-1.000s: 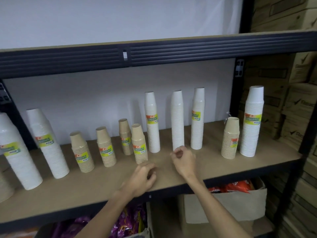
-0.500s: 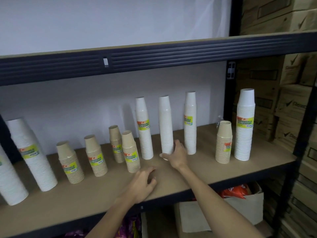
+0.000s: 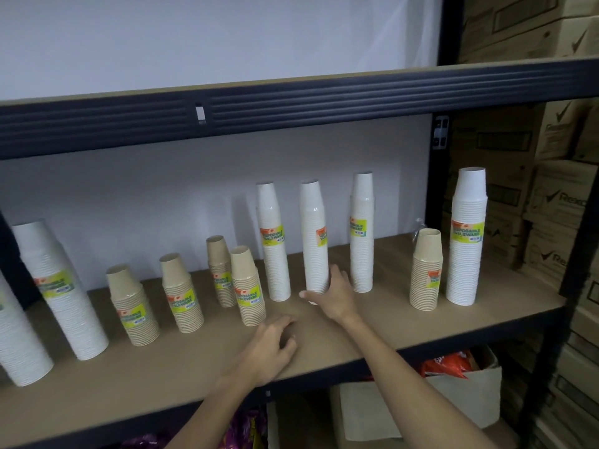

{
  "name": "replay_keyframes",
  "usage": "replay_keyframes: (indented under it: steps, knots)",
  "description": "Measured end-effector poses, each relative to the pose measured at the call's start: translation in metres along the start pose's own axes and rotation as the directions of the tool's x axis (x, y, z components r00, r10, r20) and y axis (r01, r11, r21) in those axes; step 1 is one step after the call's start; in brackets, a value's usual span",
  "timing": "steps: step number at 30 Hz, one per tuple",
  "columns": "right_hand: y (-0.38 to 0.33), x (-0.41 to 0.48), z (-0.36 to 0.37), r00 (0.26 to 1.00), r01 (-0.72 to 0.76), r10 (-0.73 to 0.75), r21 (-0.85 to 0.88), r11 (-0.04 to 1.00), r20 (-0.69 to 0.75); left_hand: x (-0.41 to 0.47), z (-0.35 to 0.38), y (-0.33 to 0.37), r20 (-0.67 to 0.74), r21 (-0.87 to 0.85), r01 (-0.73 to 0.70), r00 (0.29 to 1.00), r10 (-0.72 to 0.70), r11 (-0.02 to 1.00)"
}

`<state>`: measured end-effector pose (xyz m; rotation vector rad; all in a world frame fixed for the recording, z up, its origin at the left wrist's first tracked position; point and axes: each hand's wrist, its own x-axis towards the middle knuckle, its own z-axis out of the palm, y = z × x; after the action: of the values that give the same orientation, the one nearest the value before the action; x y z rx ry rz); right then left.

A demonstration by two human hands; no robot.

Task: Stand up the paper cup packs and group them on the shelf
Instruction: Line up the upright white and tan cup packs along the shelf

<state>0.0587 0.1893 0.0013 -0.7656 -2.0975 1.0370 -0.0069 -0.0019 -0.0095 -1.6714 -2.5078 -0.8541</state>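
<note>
Fingers of the right hand (image 3: 334,294) are wrapped around the base of the middle tall white pack (image 3: 313,236), which is stood on the shelf (image 3: 389,322) between two like packs. The left hand (image 3: 272,346) is rested loosely curled, holding nothing. Toppling could be caused by a low push, the pack being slim, ribbed and top-heavy.

White cup packs (image 3: 312,238), tan cup packs (image 3: 247,286), yellow-green labels (image 3: 272,234), brown shelf (image 3: 372,322).
</note>
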Motion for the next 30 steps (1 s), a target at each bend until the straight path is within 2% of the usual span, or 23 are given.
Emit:
replay_keyframes:
  steps: [3, 4, 6, 9, 12, 17, 20, 22, 24, 26, 27, 30]
  knots:
    - [0.003, 0.002, -0.008, 0.99, -0.012, -0.023, 0.243, 0.97, 0.138, 0.0, -0.001, 0.002, -0.006, 0.005, -0.019, 1.0, 0.019, 1.0]
    - [0.006, 0.003, -0.011, 0.984, -0.027, -0.023, 0.275, 0.961, 0.177, -0.001, -0.001, 0.002, -0.009, 0.01, -0.022, 1.0, 0.022, 1.0]
    - [0.012, 0.004, -0.011, 0.988, -0.014, -0.022, 0.238, 0.971, 0.15, 0.0, -0.001, 0.003, -0.015, 0.011, -0.023, 1.0, 0.023, 1.0]
    - [0.007, 0.001, -0.002, 1.0, 0.004, -0.006, 0.091, 0.996, 0.016, -0.001, -0.002, 0.005, -0.009, 0.017, -0.013, 1.0, 0.013, 1.0]
    - [0.0, -0.001, 0.004, 1.0, -0.003, 0.003, -0.03, 1.0, -0.014, -0.003, -0.003, 0.007, 0.011, 0.016, -0.003, 1.0, 0.002, 1.0]
    - [0.002, -0.003, 0.001, 0.999, -0.003, 0.003, -0.017, 1.0, 0.034, -0.005, -0.005, 0.012, 0.063, 0.047, -0.012, 0.998, 0.009, 0.999]
    - [0.005, -0.01, -0.006, 0.999, 0.0, -0.004, 0.108, 0.994, 0.043, -0.001, -0.003, 0.017, 0.103, 0.05, -0.059, 0.993, 0.054, 0.997]
    - [0.011, -0.019, -0.016, 1.0, -0.011, 0.014, 0.164, 0.986, -0.018, 0.005, 0.003, 0.025, 0.119, 0.042, -0.069, 0.991, 0.063, 0.997]
    - [0.016, -0.026, -0.029, 0.98, 0.012, 0.022, 0.172, 0.985, -0.196, 0.014, 0.011, 0.038, 0.122, 0.022, -0.07, 0.99, 0.067, 0.997]
    - [0.022, -0.028, -0.043, 0.911, 0.035, 0.026, 0.14, 0.989, -0.412, 0.023, 0.02, 0.051, 0.132, 0.002, -0.055, 0.99, 0.055, 0.998]
    - [0.026, -0.024, -0.047, 0.88, 0.025, 0.042, 0.134, 0.991, -0.472, 0.028, 0.024, 0.056, 0.134, -0.002, -0.047, 0.99, 0.047, 0.999]
    - [0.031, -0.012, -0.053, 0.888, -0.103, 0.148, 0.126, 0.987, -0.436, 0.034, 0.03, 0.062, 0.123, -0.006, -0.028, 0.992, 0.028, 1.0]
